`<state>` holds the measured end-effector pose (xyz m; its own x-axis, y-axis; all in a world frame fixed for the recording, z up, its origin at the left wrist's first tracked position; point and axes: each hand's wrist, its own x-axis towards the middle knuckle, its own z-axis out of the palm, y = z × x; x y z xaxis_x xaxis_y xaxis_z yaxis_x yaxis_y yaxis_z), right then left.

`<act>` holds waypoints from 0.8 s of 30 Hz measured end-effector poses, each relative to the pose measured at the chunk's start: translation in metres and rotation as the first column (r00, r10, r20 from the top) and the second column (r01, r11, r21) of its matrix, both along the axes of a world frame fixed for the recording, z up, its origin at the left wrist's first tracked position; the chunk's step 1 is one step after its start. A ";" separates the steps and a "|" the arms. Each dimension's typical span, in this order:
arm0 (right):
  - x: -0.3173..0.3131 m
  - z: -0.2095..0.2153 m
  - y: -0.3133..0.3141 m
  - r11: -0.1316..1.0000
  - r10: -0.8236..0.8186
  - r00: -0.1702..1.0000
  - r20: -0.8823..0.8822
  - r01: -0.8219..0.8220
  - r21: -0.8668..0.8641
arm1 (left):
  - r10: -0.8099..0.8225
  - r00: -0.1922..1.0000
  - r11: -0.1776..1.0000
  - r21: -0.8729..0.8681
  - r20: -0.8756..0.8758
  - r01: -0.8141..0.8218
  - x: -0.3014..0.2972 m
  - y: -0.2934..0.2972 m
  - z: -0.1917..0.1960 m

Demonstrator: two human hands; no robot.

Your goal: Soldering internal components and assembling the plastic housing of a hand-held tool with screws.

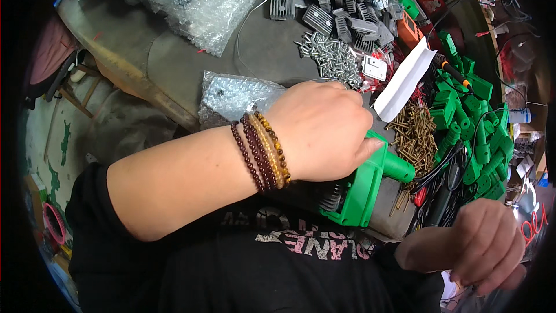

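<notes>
the left hand (pixel 324 133) is closing around a green plastic housing (pixel 362 188) at the table edge; a finned metal part is already sitting inside. the right hand (pixel 483 243) is curling shut, its content hidden. many green housings (pixel 475 133) are waiting.

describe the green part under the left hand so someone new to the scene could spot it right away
Start at the grey worktable and find the left hand with beaded bracelets on its wrist. Under it lies a bright green plastic housing with a short round nozzle. Unlike the piled green plastic shells to the right, it lies alone, with a grey finned metal piece inside.
</notes>
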<state>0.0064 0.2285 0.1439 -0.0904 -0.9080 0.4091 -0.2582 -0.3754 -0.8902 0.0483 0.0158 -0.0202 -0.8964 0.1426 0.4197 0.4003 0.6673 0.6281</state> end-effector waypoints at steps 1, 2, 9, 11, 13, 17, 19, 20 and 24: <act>0.001 -0.005 -0.005 1.000 -0.001 1.000 -0.003 0.001 0.005 | -0.001 1.000 1.000 0.005 -0.003 0.001 0.000 0.000 0.001; 0.000 -0.013 -0.010 0.999 -0.018 1.000 0.000 0.018 0.035 | -0.012 1.000 1.000 0.011 0.029 0.011 -0.001 0.000 0.003; 0.016 -0.045 0.002 0.984 0.147 0.944 0.296 -0.111 -0.137 | -0.020 0.998 0.999 0.034 0.054 0.018 -0.001 -0.001 0.005; 0.060 -0.116 0.004 0.830 -0.533 0.828 -0.173 0.552 0.082 | -0.032 0.999 0.999 0.004 0.026 0.032 0.001 0.004 0.010; 0.014 -0.107 -0.029 0.963 0.214 0.970 0.119 -0.230 0.144 | 0.014 0.999 0.999 -0.043 0.049 -0.012 0.001 0.001 -0.002; 0.031 -0.079 -0.004 0.816 -0.572 0.625 0.530 0.498 0.293 | -0.014 0.999 1.000 -0.018 0.048 0.015 0.000 -0.002 -0.002; -0.002 -0.065 0.006 0.947 0.151 0.766 0.625 0.069 -0.313 | -0.038 0.997 0.999 -0.036 0.063 0.040 0.000 -0.001 0.002; 0.011 -0.042 0.011 0.885 0.146 0.815 0.560 0.145 -0.442 | -0.035 0.998 0.999 -0.035 0.060 0.038 0.000 -0.001 0.004; 0.017 -0.084 -0.016 0.953 -0.019 0.999 -0.043 0.031 0.303 | -0.089 0.994 0.995 -0.040 0.056 0.092 -0.002 0.002 0.011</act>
<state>0.0237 0.2123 0.0596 -0.1041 -0.9875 0.1186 -0.3009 -0.0824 -0.9501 0.0468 0.0175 -0.0096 -0.9003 0.2409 0.3626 0.4263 0.6566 0.6222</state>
